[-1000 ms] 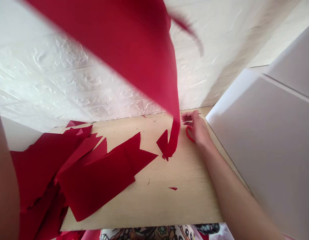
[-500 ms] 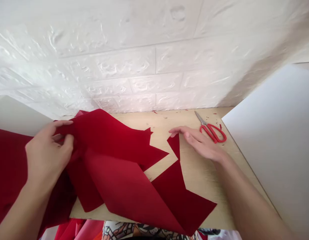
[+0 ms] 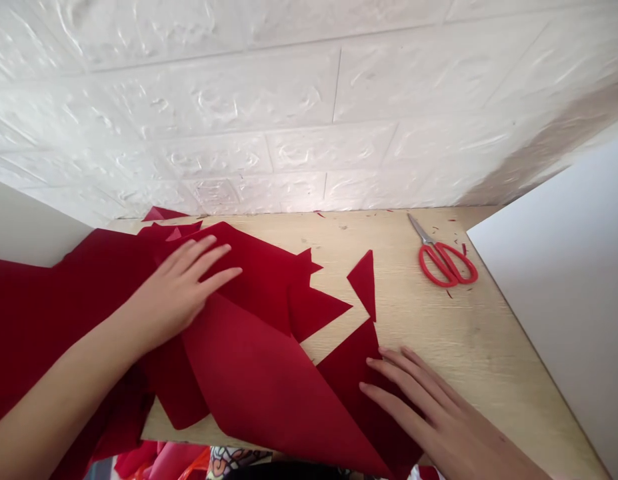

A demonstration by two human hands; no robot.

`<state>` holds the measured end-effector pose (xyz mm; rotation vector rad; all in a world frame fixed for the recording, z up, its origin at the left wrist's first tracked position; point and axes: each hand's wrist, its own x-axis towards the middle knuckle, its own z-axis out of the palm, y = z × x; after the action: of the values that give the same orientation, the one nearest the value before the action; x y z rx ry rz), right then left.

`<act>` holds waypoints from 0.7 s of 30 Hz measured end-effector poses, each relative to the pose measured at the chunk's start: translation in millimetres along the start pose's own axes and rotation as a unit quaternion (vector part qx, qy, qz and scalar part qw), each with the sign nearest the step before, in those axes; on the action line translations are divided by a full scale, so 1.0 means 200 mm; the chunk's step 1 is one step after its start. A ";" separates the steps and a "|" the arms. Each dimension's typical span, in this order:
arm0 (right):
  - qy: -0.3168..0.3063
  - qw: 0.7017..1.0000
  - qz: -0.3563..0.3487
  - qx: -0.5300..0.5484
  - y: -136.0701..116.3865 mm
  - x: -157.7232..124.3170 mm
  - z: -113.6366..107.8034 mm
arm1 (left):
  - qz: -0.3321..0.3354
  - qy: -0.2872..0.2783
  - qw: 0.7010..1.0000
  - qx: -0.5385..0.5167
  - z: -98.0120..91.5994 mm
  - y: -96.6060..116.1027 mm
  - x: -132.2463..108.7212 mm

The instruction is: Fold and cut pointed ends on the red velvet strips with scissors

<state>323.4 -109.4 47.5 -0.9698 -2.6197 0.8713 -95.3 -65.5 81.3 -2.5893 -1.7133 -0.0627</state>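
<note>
A large folded sheet of red paper (image 3: 269, 380) lies across the wooden tabletop (image 3: 439, 333), on top of several other cut red sheets (image 3: 49, 300) piled at the left. My left hand (image 3: 181, 293) lies flat on the red paper with fingers stretched out. My right hand (image 3: 423, 400) rests flat, fingers spread, on the sheet's lower right part near the table's front edge. Neither hand grips anything. Red-handled scissors (image 3: 441, 257) lie by themselves at the back right of the table.
A white embossed brick-pattern wall (image 3: 289, 100) stands behind the table. A white panel (image 3: 563, 267) rises along the right side, another (image 3: 19, 227) at the left. Tiny red paper scraps dot the wood near the scissors. Colourful cloth shows below the front edge.
The red sheet came down from the air onto the table. My left hand let go of its pinch and flattened on the paper. My right hand left the scissors and moved to the front.
</note>
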 end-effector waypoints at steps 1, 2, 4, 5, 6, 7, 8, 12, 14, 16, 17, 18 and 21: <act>0.009 1.000 -0.002 -0.008 0.02 -0.01 0.01 | 0.028 -0.029 0.999 -0.023 0.03 0.01 0.00; 0.010 1.000 -0.005 -0.011 0.03 -0.01 0.02 | 0.048 -0.055 0.997 -0.041 0.06 0.03 0.00; 0.007 1.000 -0.013 0.006 0.03 0.02 0.00 | 0.055 -0.076 0.993 -0.072 0.10 0.08 0.00; 0.008 1.000 -0.011 0.027 0.01 0.03 -0.02 | 0.050 -0.072 0.993 -0.081 0.13 0.11 0.00; 0.018 0.998 -0.002 0.055 0.00 0.05 -0.04 | 0.043 -0.064 0.994 -0.084 0.15 0.14 0.00; 0.036 0.995 0.017 0.088 -0.02 0.06 -0.06 | 0.034 -0.052 0.995 -0.083 0.17 0.16 0.00; 0.062 0.990 0.046 0.120 -0.03 0.08 -0.09 | 0.022 -0.040 0.996 -0.082 0.20 0.18 0.01; 0.138 0.946 0.205 0.209 -0.03 0.15 -0.23 | -0.031 -0.001 0.994 -0.101 0.27 0.22 0.01; 0.095 0.946 0.240 0.197 0.01 0.22 -0.32 | -0.047 0.006 0.993 -0.108 0.27 0.22 0.03; 0.062 0.964 0.234 0.110 0.06 0.30 -0.39 | -0.061 0.003 0.992 -0.109 0.26 0.23 0.05; 0.053 0.974 0.217 0.047 0.09 0.35 -0.42 | -0.072 0.002 0.991 -0.112 0.25 0.23 0.06; 0.046 0.979 0.200 -0.014 0.12 0.40 -0.45 | -0.092 0.006 0.989 -0.119 0.23 0.23 0.07; 0.004 0.978 0.177 -0.110 0.19 0.50 -0.47 | -0.194 0.068 0.962 -0.181 0.18 0.22 0.12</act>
<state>303.0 22.3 99.9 -1.5300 -2.6203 0.6488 -44.8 -58.9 46.0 -2.3404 -2.3079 -0.6044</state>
